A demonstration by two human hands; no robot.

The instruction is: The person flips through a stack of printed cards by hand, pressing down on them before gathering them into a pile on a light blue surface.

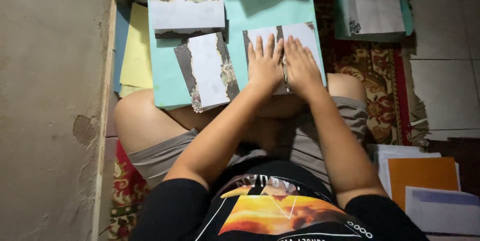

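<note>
I sit cross-legged on the floor with a large teal paper sheet (270, 8) resting over my knees. My left hand (265, 63) and my right hand (301, 66) lie flat side by side, fingers apart, pressing on a white decorated paper with dark floral borders (307, 33). A similar decorated sheet (207, 71) lies tilted to the left of my hands. Further back on the teal sheet sits a stack of the same decorated sheets (186, 13).
A yellow sheet (136, 53) and a blue sheet lie under the teal one at left, against a rough wall (50, 106). A folded white paper on a teal sheet (375, 13) lies far right. Orange and white papers (422, 173) are stacked near right. A patterned rug (375, 78) covers the tiled floor.
</note>
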